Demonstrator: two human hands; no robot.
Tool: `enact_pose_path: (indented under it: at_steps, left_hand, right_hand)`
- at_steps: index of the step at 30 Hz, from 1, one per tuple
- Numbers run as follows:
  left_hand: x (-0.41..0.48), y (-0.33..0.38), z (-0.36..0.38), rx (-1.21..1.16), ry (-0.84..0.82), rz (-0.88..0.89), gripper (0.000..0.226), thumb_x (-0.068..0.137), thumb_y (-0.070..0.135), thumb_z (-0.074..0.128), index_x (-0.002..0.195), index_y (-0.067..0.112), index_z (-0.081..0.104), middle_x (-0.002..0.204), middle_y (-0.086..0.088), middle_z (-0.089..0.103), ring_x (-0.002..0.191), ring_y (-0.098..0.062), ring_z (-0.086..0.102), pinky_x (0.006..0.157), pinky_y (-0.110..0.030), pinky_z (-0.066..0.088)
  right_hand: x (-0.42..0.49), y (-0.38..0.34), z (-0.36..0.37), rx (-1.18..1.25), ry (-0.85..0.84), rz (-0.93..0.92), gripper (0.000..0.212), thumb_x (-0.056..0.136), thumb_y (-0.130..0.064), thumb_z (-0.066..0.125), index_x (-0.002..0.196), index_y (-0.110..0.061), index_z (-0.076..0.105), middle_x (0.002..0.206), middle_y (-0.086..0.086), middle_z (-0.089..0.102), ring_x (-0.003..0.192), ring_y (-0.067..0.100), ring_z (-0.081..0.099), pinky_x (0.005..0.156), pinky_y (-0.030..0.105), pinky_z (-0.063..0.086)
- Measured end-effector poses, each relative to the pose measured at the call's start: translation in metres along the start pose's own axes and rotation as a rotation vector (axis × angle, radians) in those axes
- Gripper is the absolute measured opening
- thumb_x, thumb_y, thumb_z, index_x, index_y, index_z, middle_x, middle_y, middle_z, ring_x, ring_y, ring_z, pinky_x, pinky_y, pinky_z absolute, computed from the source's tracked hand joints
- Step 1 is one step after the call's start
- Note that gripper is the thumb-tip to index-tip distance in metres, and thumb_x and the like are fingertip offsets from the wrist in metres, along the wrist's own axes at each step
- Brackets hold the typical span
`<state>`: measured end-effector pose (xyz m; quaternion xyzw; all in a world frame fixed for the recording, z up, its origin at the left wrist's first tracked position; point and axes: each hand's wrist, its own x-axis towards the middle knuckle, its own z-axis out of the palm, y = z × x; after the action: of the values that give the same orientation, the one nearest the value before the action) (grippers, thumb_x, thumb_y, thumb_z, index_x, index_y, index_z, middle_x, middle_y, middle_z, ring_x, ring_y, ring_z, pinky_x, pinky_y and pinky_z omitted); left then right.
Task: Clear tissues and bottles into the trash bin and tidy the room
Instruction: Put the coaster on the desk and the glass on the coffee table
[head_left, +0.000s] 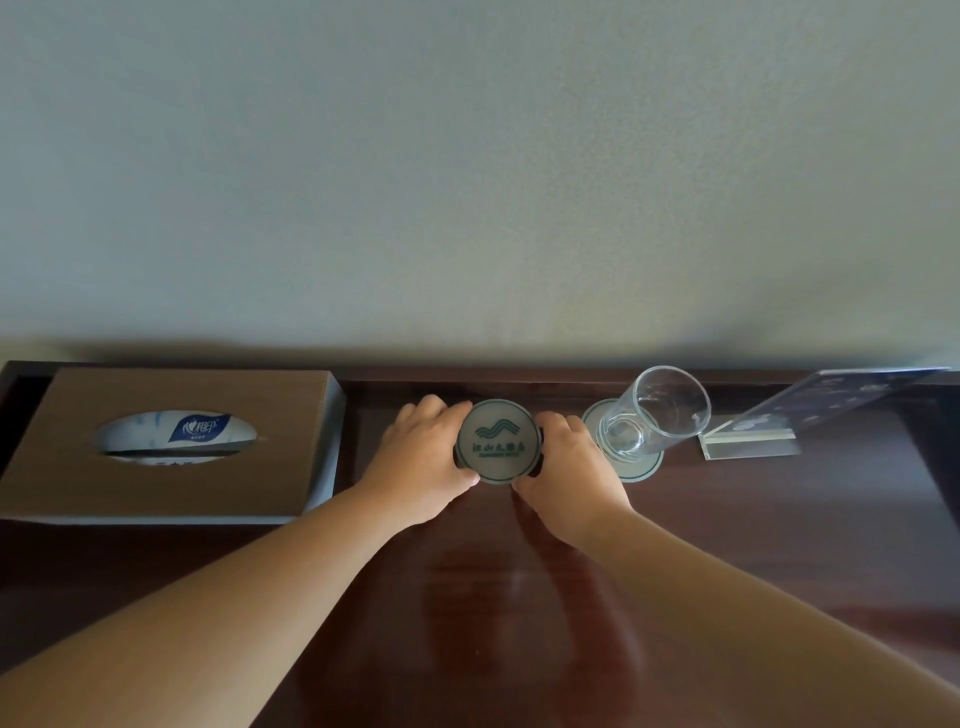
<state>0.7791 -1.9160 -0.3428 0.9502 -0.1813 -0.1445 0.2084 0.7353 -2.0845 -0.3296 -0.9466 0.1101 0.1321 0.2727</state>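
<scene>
Left hand (421, 457) and right hand (566, 467) both curled in on the round coaster (497, 441), fingers and thumbs pinching its rim from either side. Something dark glimpsed just under the disc at its edges; impossible to tell what.

Likely trouble: right hand very close to the glass (654, 415) standing on a second coaster (647, 472). Easy to knock over with a careless sideways shift of the knuckles, probably toward the acrylic sign holder (831, 400). Only a rim pinch on a thin disc, so liable to slip and drop onto the desk (519, 597). Tissue box (291, 441) near the left hand but apart from it, less at risk.

Pale grey-green disc, darker green ring inside the edge, green wave logo over a line of characters, face turned up toward the camera. Placed toward the back of the desk, near the wall, between tissue box and glass.
</scene>
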Motion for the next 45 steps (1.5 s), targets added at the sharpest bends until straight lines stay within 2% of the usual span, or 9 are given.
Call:
enact_pose_path:
  at_steps: [7,13,18,26,30,33,36,42,45]
  left_hand:
    - [0.003,0.003,0.004,0.008,0.0,0.014,0.072,0.078,0.039,0.07,0.142,0.026,0.037,0.119,0.003,0.044,0.111,-0.022,0.04,0.095,-0.039,0.041]
    - [0.005,0.004,0.005,0.002,0.01,-0.001,0.066,0.076,0.039,0.07,0.135,0.026,0.043,0.116,0.003,0.044,0.108,-0.023,0.04,0.093,-0.04,0.041]
    - [0.004,0.004,0.006,0.005,0.015,-0.009,0.067,0.077,0.039,0.07,0.136,0.027,0.041,0.117,0.003,0.043,0.109,-0.022,0.04,0.093,-0.039,0.041]
    - [-0.005,0.009,-0.001,-0.041,0.012,-0.067,0.069,0.081,0.037,0.068,0.141,0.021,0.038,0.123,-0.001,0.045,0.118,-0.025,0.039,0.098,-0.043,0.041]
    - [-0.02,0.017,-0.014,-0.117,0.076,-0.08,0.063,0.086,0.036,0.065,0.142,0.024,0.04,0.126,0.001,0.048,0.123,-0.019,0.041,0.1,-0.038,0.041]
    - [-0.037,0.029,-0.031,-0.167,0.109,-0.055,0.053,0.09,0.034,0.061,0.139,0.026,0.044,0.126,0.005,0.05,0.12,-0.012,0.047,0.096,-0.032,0.044]
    - [-0.056,0.044,-0.051,-0.142,0.136,-0.013,0.049,0.091,0.035,0.057,0.138,0.028,0.045,0.128,0.009,0.05,0.122,-0.008,0.047,0.098,-0.031,0.043]
    - [-0.093,0.072,-0.086,0.025,0.22,0.126,0.053,0.092,0.043,0.053,0.141,0.027,0.041,0.134,0.01,0.047,0.127,-0.009,0.042,0.101,-0.027,0.038]
    - [-0.11,0.084,-0.101,0.141,0.247,0.215,0.056,0.09,0.052,0.05,0.14,0.028,0.041,0.132,0.011,0.048,0.124,-0.008,0.043,0.097,-0.025,0.037]
  right_hand:
    - [-0.002,0.003,0.001,0.003,0.02,0.02,0.048,0.081,-0.019,0.068,0.124,-0.015,0.046,0.121,0.004,0.045,0.101,0.025,0.056,0.073,0.025,0.041]
    - [-0.001,0.003,-0.001,0.008,0.017,0.021,0.048,0.082,-0.017,0.067,0.125,-0.015,0.047,0.12,0.004,0.045,0.102,0.024,0.056,0.074,0.024,0.039]
    - [-0.001,0.002,-0.002,0.006,0.007,0.017,0.048,0.082,-0.017,0.067,0.126,-0.014,0.047,0.122,0.005,0.045,0.104,0.025,0.055,0.078,0.026,0.042]
    - [-0.011,0.003,-0.006,0.045,0.039,-0.001,0.039,0.083,-0.02,0.063,0.12,-0.018,0.051,0.115,0.003,0.045,0.094,0.023,0.056,0.074,0.026,0.041]
    - [-0.023,-0.002,-0.019,0.064,0.056,-0.065,0.051,0.083,-0.028,0.065,0.13,-0.023,0.048,0.119,-0.001,0.046,0.102,0.019,0.056,0.078,0.026,0.044]
    - [-0.035,-0.01,-0.033,0.077,0.057,-0.144,0.056,0.086,-0.034,0.062,0.138,-0.023,0.044,0.122,-0.004,0.047,0.103,0.015,0.056,0.084,0.027,0.047]
    - [-0.047,-0.018,-0.051,0.09,0.067,-0.229,0.05,0.088,-0.038,0.057,0.135,-0.025,0.048,0.121,-0.008,0.05,0.098,0.009,0.054,0.078,0.021,0.041]
    - [-0.081,-0.031,-0.091,0.133,0.09,-0.342,0.045,0.086,-0.042,0.057,0.129,-0.031,0.052,0.125,-0.013,0.051,0.107,0.006,0.054,0.088,0.022,0.043]
    - [-0.103,-0.033,-0.109,0.136,0.144,-0.366,0.041,0.085,-0.044,0.058,0.124,-0.032,0.055,0.122,-0.015,0.052,0.105,0.003,0.053,0.083,0.018,0.042]
